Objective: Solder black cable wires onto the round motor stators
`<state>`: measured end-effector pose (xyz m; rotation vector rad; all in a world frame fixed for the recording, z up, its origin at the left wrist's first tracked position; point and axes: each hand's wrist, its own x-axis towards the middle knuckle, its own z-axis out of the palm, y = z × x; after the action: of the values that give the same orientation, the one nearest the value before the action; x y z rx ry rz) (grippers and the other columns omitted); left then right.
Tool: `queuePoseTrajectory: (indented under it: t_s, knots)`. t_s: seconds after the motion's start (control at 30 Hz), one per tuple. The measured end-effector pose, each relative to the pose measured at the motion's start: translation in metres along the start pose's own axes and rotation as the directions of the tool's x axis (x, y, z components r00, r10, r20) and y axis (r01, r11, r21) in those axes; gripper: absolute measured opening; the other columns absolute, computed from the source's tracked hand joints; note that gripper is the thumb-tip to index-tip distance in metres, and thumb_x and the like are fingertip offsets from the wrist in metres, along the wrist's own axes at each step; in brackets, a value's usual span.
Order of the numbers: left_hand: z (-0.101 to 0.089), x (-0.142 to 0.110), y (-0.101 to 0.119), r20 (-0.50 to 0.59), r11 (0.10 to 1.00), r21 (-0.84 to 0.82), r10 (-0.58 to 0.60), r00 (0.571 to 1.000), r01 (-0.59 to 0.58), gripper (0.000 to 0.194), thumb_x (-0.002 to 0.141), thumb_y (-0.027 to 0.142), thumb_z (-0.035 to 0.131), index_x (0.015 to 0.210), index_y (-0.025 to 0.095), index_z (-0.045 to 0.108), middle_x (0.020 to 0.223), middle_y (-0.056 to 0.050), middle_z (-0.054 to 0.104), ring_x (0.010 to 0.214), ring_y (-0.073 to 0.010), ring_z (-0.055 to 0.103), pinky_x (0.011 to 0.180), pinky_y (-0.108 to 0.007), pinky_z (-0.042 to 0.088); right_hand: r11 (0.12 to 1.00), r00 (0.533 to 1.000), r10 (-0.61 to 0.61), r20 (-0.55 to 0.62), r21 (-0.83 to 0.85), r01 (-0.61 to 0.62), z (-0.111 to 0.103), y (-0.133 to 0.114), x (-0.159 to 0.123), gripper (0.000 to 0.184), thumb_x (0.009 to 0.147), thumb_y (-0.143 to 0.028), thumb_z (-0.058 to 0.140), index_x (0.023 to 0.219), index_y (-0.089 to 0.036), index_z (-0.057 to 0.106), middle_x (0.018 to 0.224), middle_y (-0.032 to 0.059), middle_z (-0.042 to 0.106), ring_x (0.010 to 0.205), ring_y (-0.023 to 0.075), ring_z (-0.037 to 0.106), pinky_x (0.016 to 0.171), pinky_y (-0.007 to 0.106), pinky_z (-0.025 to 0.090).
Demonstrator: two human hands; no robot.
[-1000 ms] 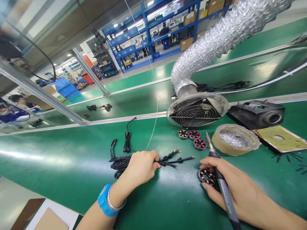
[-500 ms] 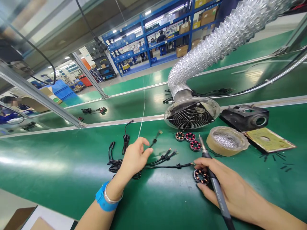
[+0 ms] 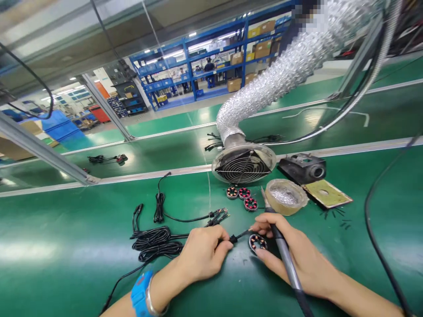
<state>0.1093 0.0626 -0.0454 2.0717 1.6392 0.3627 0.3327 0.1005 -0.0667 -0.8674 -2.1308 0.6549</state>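
Note:
My left hand (image 3: 205, 252), with a blue wristband, pinches a black cable (image 3: 234, 239) near its stripped end, which points at my right fingertips. My right hand (image 3: 299, 253) is wrapped around a soldering iron (image 3: 284, 253), its tip pointing up and away beside a round tub (image 3: 287, 197). The right thumb rests against the rim of a small motor stator (image 3: 257, 243) with copper windings. Beyond my left hand lie coiled black cables (image 3: 152, 237) and a bundle of stripped cable ends (image 3: 218, 216). Several other stators (image 3: 250, 204) sit near the tub.
A fume extractor fan (image 3: 245, 166) with a silver duct (image 3: 264, 83) stands at the back. To its right are a black soldering iron holder (image 3: 304, 167) and a yellow sponge (image 3: 327, 193) in a tray. A black cord (image 3: 372, 229) hangs at the right.
My left hand has come down and right and closed on the cable near the stator. The right hand still grips the soldering iron. The whole view has shifted.

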Motion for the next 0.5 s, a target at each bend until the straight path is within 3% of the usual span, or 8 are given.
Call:
queuePoseTrajectory:
  t_s: [0.1,0.23,0.37,0.43,0.5]
  knots:
    - [0.003,-0.009,0.004,-0.016,0.995,-0.086,0.051,0.999,-0.052,0.014,0.087,0.027,0.056,0.083,0.019,0.067,0.060,0.002,0.060,0.054,-0.0135,0.051,0.056,-0.024,0.034,0.985,0.995,0.067,-0.070,0.161,-0.055,0.001,-0.010,0.002,0.028,0.089,-0.019,0.055,0.113,-0.027,0.043,0.081,-0.0023,0.068,0.067,0.0109,0.067,0.063,0.019,0.058]
    - [-0.003,-0.012,0.005,-0.028,0.977,-0.204,0.064,0.998,-0.068,0.016,0.086,0.029,0.056,0.088,0.018,0.067,0.056,0.004,0.050,0.051,-0.0125,0.043,0.053,-0.024,0.031,0.977,0.990,0.033,-0.138,0.214,-0.003,0.005,-0.026,0.004,0.023,0.089,-0.013,0.053,0.105,-0.027,0.047,0.075,-0.0048,0.065,0.062,0.0086,0.064,0.060,0.015,0.055]
    - [-0.012,-0.005,0.006,-0.099,0.892,-0.394,0.199,0.975,-0.222,0.041,0.099,0.041,0.035,0.091,0.017,0.067,0.078,-0.005,0.062,0.075,-0.0172,0.055,0.072,-0.028,0.042,0.974,0.978,-0.124,-0.169,0.166,0.152,0.008,-0.039,0.007,0.024,0.087,-0.008,0.054,0.102,-0.026,0.051,0.080,-0.0023,0.067,0.064,0.0099,0.065,0.062,0.017,0.055]
    - [-0.010,0.000,0.007,0.001,0.789,-0.568,0.284,0.959,-0.234,0.052,0.098,0.054,0.033,0.082,0.015,0.063,0.083,-0.008,0.062,0.080,-0.0188,0.057,0.077,-0.030,0.044,0.950,0.954,-0.248,-0.169,0.151,0.274,0.009,-0.044,0.011,0.028,0.087,-0.004,0.051,0.106,-0.025,0.052,0.080,-0.0010,0.068,0.065,0.0112,0.066,0.063,0.020,0.056]
    - [-0.002,0.003,0.006,0.183,0.642,-0.764,0.310,0.933,-0.064,0.060,0.091,0.070,0.035,0.076,0.016,0.057,0.074,-0.006,0.059,0.067,-0.0164,0.057,0.065,-0.028,0.046,0.921,0.932,-0.323,-0.165,0.173,0.350,0.010,-0.047,0.015,0.032,0.088,-0.002,0.048,0.110,-0.025,0.050,0.078,-0.0012,0.067,0.063,0.0113,0.066,0.064,0.021,0.057]
